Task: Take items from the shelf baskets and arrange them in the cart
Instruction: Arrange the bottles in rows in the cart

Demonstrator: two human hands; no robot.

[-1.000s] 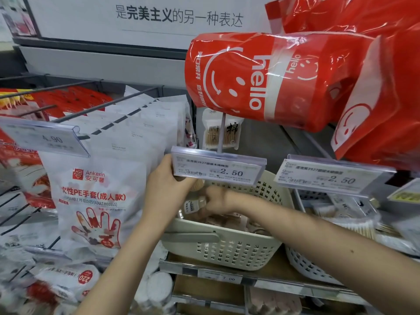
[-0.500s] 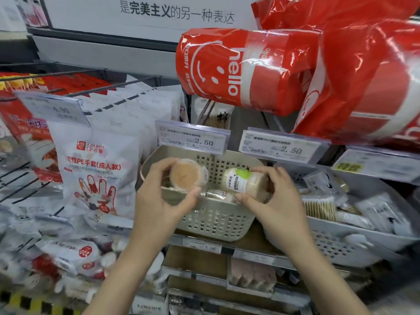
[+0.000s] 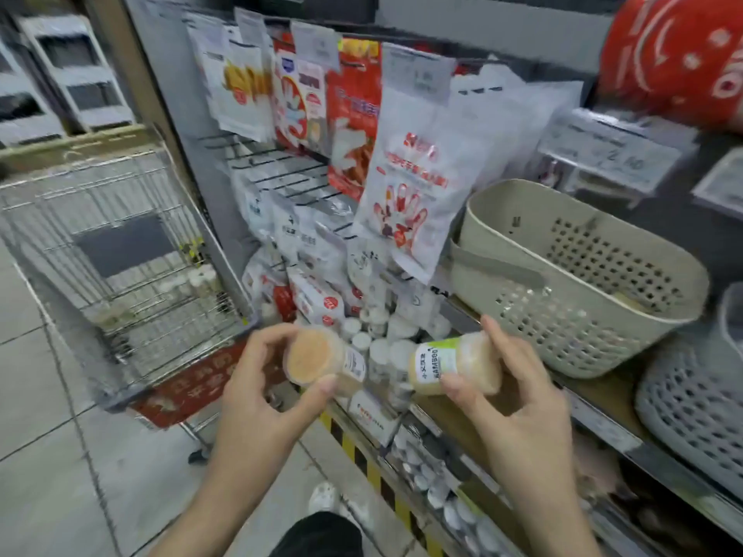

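Note:
My left hand (image 3: 261,391) grips a small round container of toothpicks (image 3: 317,357), its orange end facing me. My right hand (image 3: 518,400) holds a second such container (image 3: 454,363) on its side, with a white and green label. Both are held in front of the shelf, below and left of the beige perforated basket (image 3: 563,275) on the shelf. The wire shopping cart (image 3: 120,251) stands to the left, with a few small items on its floor and a red handle bar (image 3: 189,387) near my left hand.
Bags of disposable gloves (image 3: 406,186) hang on hooks above the shelf. A grey basket (image 3: 691,400) sits right of the beige one. Red "hello" packs (image 3: 675,54) hang at top right. Small white jars (image 3: 378,339) crowd the lower shelf. My shoe (image 3: 323,496) is on the tiled floor.
Both hands have drawn back from the beige basket, each with a container, and lowered. The view has swung left, and the cart has come into sight.

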